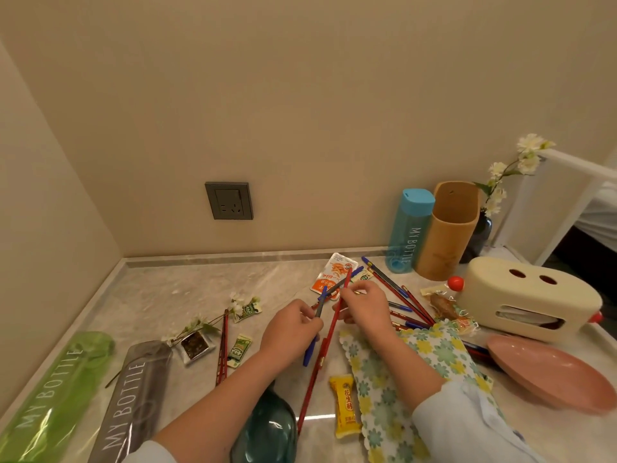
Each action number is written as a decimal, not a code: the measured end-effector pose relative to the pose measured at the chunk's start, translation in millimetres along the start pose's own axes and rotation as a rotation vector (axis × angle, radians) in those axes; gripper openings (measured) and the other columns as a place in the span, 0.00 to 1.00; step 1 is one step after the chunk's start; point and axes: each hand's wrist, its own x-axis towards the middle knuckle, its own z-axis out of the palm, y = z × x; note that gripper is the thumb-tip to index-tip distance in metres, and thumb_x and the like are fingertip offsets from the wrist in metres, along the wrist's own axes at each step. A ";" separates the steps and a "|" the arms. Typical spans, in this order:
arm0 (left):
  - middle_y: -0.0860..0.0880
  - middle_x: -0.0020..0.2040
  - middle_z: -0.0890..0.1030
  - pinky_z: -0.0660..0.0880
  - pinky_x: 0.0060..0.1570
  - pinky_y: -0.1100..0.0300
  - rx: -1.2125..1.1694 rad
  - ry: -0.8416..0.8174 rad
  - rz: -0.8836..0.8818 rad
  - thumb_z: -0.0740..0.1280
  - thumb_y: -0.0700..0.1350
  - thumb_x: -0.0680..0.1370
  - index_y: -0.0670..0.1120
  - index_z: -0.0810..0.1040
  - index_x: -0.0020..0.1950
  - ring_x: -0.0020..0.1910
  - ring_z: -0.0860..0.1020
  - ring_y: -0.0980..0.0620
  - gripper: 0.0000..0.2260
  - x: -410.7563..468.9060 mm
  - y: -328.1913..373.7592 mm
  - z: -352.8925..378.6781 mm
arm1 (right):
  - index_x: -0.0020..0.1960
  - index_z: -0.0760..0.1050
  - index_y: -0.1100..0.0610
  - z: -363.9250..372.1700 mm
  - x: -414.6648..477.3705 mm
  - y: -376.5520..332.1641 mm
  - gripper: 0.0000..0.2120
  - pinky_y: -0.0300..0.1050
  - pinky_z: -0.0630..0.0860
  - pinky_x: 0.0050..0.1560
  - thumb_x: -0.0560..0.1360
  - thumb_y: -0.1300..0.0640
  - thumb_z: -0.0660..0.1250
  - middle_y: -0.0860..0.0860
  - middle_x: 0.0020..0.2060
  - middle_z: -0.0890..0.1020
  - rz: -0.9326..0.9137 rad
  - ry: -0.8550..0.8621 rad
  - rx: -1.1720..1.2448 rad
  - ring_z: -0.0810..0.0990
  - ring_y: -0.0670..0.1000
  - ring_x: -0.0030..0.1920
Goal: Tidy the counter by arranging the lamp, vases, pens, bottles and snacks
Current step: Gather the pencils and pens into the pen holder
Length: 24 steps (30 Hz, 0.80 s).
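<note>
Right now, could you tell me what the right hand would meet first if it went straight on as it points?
Probably the orange snack packet lying just beyond the right hand, which grips a red pen; depth is unclear.

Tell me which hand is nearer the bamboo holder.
Right. The right hand, pinching a red pen, sits front-left of the bamboo holder, not touching; the left hand, gripping a blue pen, is farther left.

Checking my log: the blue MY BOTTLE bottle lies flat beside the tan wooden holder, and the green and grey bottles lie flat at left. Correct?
No: in the head view the blue MY BOTTLE bottle stands upright beside the tan wooden holder. The green bottle and grey bottle do lie flat at left.
</note>
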 end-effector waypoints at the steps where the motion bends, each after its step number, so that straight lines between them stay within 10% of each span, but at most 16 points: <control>1: 0.52 0.38 0.84 0.81 0.44 0.52 -0.033 0.012 0.010 0.66 0.47 0.76 0.53 0.73 0.49 0.39 0.82 0.55 0.04 2.0 3.4 0.2 | 0.50 0.73 0.56 -3.3 0.3 -4.4 0.03 0.48 0.82 0.38 0.77 0.59 0.65 0.55 0.36 0.85 -0.036 0.013 0.027 0.85 0.53 0.34; 17: 0.47 0.41 0.81 0.80 0.37 0.57 -0.464 -0.018 0.037 0.61 0.36 0.80 0.45 0.72 0.59 0.37 0.82 0.50 0.09 24.2 74.4 26.6 | 0.53 0.82 0.61 -64.8 4.0 -35.7 0.18 0.45 0.83 0.50 0.74 0.75 0.58 0.56 0.47 0.86 0.004 -0.319 0.122 0.86 0.51 0.46; 24: 0.44 0.46 0.83 0.81 0.36 0.57 -0.566 0.056 0.066 0.62 0.37 0.80 0.45 0.72 0.61 0.42 0.83 0.48 0.10 34.4 115.5 29.1 | 0.51 0.83 0.57 -89.5 19.3 -58.4 0.08 0.44 0.82 0.49 0.77 0.66 0.66 0.53 0.44 0.87 -0.232 -0.256 0.154 0.86 0.50 0.46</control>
